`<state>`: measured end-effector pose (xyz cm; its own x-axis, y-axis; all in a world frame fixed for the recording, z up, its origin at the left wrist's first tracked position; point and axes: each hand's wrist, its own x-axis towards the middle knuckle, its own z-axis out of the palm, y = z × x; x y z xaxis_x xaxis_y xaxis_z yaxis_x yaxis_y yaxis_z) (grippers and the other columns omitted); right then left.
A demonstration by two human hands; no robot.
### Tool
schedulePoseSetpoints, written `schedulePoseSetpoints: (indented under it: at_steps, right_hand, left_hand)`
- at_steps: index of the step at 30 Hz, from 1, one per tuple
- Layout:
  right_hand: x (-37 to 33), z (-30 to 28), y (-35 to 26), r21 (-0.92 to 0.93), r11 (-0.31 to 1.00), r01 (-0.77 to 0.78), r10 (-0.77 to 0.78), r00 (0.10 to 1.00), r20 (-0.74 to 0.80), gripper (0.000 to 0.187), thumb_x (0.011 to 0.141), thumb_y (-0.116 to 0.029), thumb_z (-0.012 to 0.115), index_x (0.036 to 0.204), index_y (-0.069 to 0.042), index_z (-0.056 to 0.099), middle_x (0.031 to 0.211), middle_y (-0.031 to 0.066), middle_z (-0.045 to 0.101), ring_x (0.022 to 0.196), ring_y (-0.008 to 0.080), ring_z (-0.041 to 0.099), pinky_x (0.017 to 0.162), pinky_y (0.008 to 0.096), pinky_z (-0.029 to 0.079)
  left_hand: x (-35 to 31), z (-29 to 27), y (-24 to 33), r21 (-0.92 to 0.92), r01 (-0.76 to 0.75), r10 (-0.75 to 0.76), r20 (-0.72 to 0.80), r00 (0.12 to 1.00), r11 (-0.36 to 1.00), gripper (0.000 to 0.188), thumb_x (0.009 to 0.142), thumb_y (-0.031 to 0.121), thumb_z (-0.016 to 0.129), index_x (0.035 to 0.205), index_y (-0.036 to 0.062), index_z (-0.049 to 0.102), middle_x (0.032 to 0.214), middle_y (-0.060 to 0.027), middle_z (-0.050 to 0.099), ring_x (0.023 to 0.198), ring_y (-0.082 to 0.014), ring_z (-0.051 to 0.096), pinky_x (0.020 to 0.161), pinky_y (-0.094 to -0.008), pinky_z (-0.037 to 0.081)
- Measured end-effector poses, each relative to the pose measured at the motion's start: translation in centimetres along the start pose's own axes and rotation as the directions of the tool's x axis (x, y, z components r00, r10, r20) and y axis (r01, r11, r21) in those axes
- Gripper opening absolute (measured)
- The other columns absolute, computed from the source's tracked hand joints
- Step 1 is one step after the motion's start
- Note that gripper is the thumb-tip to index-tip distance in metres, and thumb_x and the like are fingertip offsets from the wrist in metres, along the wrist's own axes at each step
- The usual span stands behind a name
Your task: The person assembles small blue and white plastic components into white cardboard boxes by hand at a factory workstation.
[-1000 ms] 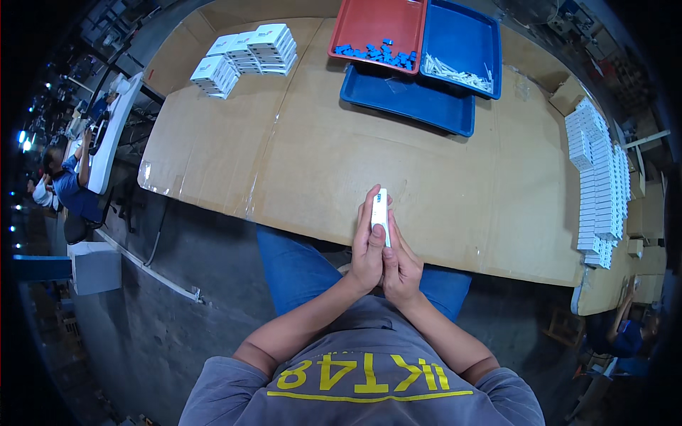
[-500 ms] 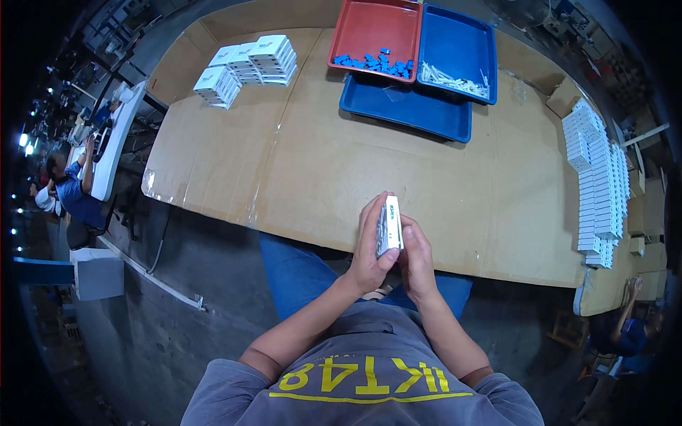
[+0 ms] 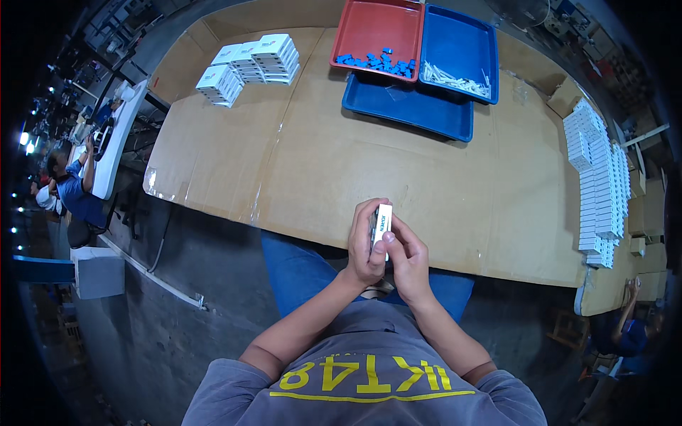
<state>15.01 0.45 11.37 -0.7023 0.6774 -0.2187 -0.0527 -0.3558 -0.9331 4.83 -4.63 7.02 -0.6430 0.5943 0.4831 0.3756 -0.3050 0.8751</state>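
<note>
Just over the table's near edge, both hands close round a small flat white block-shaped piece (image 3: 384, 217) with print along its narrow face and a dark side toward the left. My left hand (image 3: 362, 248) wraps it from the left, fingers along the far end. My right hand (image 3: 410, 260) grips it from the right, its thumb pressed on the printed narrow face near the lower end. Palms and fingers hide much of the piece, so I cannot make out its exact kind.
Cardboard covers the table (image 3: 320, 163). A red tray (image 3: 376, 32) holds small blue parts; a blue tray (image 3: 458, 42) holds white sticks. Another blue tray (image 3: 405, 113) lies nearer. White stacks stand at the far left (image 3: 220, 85) and right edge (image 3: 604, 192). A person (image 3: 78, 188) sits far left.
The white piece has come slightly lower and left, turning its printed face upward. My right thumb has moved onto that face.
</note>
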Motion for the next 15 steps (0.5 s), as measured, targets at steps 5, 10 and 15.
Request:
schedulePoseSetpoints:
  at_steps: [5,10,15]
  right_hand:
    - [-0.81,-0.14,0.35,-0.110,0.991,0.071,-0.072,0.997,-0.003,0.047,0.106,-0.007,0.058,0.151,0.006,0.050,0.143,0.0175,0.062,0.128,0.0192,0.060,0.106,0.0326,0.048]
    - [-0.98,-0.68,0.34,-0.178,0.972,0.151,-0.144,0.988,0.052,0.046,0.107,-0.008,0.058,0.150,0.006,0.052,0.141,0.0153,0.063,0.128,0.0182,0.058,0.108,0.0321,0.046]
    - [-0.16,-0.68,-0.43,-0.136,0.987,0.081,-0.074,0.996,0.056,0.048,0.109,-0.015,0.056,0.153,0.003,0.049,0.141,0.0141,0.063,0.127,0.0176,0.058,0.107,0.0316,0.047]
  left_hand:
    - [-0.28,0.39,0.17,-0.091,-0.015,0.010,-0.061,0.998,0.996,0.069,0.095,0.046,0.043,0.133,-0.0108,0.053,0.124,-0.0266,0.058,0.110,-0.0358,0.061,0.095,-0.0431,0.050]
    - [-0.54,0.40,0.76,-0.174,0.042,-0.053,-0.059,0.997,0.984,0.071,0.094,0.047,0.042,0.132,-0.0110,0.053,0.125,-0.0255,0.057,0.111,-0.0335,0.061,0.096,-0.0426,0.050]
    - [-0.08,0.07,0.41,-0.122,0.052,-0.050,0.023,0.998,0.991,0.086,0.097,0.060,0.042,0.146,-0.0108,0.042,0.134,-0.0260,0.051,0.120,-0.0342,0.056,0.105,-0.0431,0.045]
